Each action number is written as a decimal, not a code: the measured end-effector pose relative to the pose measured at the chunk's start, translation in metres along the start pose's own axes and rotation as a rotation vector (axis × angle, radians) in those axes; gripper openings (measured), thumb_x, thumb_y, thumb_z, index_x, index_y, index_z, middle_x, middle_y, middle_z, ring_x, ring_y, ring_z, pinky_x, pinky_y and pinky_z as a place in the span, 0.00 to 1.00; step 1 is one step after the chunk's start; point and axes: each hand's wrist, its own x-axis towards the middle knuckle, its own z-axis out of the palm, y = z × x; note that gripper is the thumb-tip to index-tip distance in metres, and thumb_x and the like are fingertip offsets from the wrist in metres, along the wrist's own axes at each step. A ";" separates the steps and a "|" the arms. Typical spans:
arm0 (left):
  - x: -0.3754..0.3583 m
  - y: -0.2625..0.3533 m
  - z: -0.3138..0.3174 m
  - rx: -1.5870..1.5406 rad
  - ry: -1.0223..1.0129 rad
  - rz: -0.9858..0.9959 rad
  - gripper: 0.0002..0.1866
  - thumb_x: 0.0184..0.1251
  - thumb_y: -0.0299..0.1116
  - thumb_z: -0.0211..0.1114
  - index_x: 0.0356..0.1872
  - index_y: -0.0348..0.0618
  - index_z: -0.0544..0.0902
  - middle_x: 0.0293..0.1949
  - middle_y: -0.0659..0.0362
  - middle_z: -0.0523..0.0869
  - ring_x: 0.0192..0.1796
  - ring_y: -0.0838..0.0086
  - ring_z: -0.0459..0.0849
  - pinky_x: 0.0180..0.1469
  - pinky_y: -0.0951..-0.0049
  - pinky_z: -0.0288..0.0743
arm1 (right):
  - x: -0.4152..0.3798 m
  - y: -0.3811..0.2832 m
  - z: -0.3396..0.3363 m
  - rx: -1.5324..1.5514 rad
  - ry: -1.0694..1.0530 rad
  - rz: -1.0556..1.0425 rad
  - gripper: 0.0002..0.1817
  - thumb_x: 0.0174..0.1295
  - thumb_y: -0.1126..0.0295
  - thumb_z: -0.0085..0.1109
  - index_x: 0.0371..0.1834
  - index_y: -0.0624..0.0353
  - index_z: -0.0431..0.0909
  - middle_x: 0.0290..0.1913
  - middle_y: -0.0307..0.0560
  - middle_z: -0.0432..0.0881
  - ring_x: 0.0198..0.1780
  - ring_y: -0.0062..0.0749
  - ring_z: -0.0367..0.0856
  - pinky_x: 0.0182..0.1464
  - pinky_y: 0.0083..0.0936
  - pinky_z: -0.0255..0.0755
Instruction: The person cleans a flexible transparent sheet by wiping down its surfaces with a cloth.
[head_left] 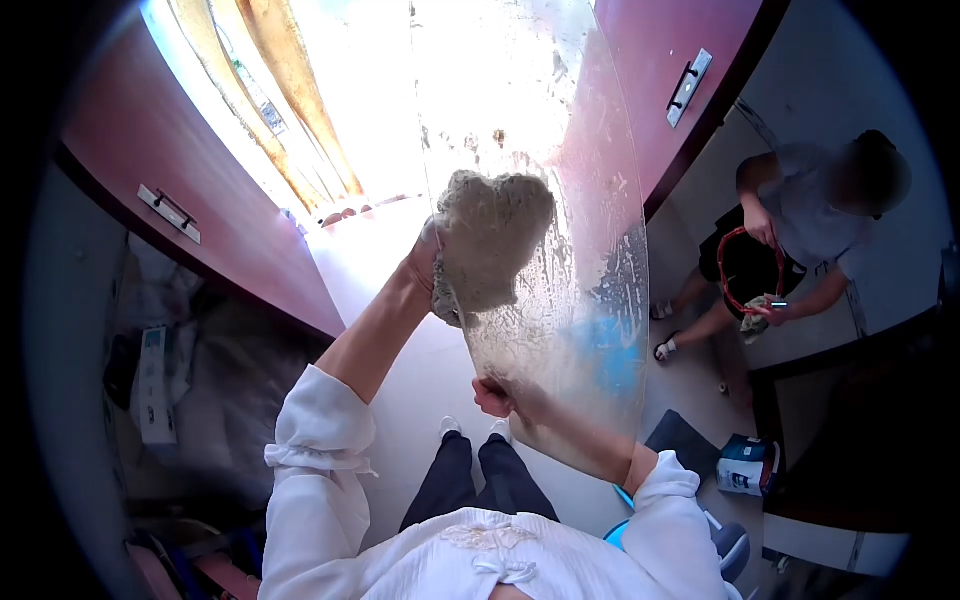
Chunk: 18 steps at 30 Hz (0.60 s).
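A tall clear sheet (pixel 590 240), wet and streaked, stands upright in front of me. My left hand (pixel 426 258) presses a wadded grey-green cloth (pixel 495 235) flat against it, near its left edge. The cloth appears to lie on the far side, seen through the sheet, and hides most of the fingers. My right hand (pixel 493 397) is closed around the sheet's lower left edge, with the forearm passing behind the sheet. Blurred blue patches show through its lower right part.
Pink door leaves with handles (pixel 170 213) flank a bright opening ahead. To the right, another person (pixel 815 215) holds a red ring (pixel 724 270) and a cloth. A printed box (pixel 745 466) and a dark flat panel (pixel 683 444) lie at lower right; a covered pile (pixel 235 390) is at left.
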 end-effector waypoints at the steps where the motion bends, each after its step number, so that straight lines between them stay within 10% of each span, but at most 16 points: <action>1: 0.000 0.000 0.000 0.017 -0.009 -0.017 0.35 0.59 0.58 0.55 0.56 0.37 0.72 0.50 0.50 0.79 0.47 0.61 0.81 0.46 0.60 0.79 | 0.000 -0.008 -0.001 0.003 0.019 0.032 0.25 0.72 0.50 0.34 0.23 0.59 0.63 0.14 0.38 0.60 0.12 0.23 0.56 0.11 0.21 0.49; 8: -0.035 -0.062 -0.022 -0.052 -0.130 -0.032 0.35 0.59 0.59 0.55 0.57 0.38 0.72 0.51 0.51 0.79 0.49 0.61 0.81 0.48 0.60 0.79 | -0.003 0.003 -0.015 -0.072 -0.114 0.169 0.27 0.68 0.47 0.38 0.19 0.57 0.60 0.12 0.36 0.58 0.12 0.21 0.54 0.11 0.19 0.43; 13: -0.009 0.001 0.002 0.135 -0.083 0.229 0.35 0.59 0.57 0.58 0.58 0.38 0.72 0.53 0.50 0.78 0.50 0.61 0.80 0.51 0.61 0.77 | -0.002 -0.012 0.023 -0.194 0.321 0.111 0.26 0.69 0.46 0.35 0.19 0.53 0.59 0.13 0.32 0.53 0.12 0.18 0.50 0.12 0.21 0.40; 18: -0.064 -0.037 -0.038 0.254 -0.004 0.049 0.32 0.57 0.47 0.62 0.59 0.36 0.71 0.54 0.51 0.78 0.50 0.65 0.80 0.52 0.65 0.76 | -0.003 -0.019 0.032 -0.304 0.475 0.137 0.27 0.68 0.44 0.34 0.19 0.53 0.60 0.13 0.31 0.53 0.13 0.17 0.49 0.13 0.19 0.39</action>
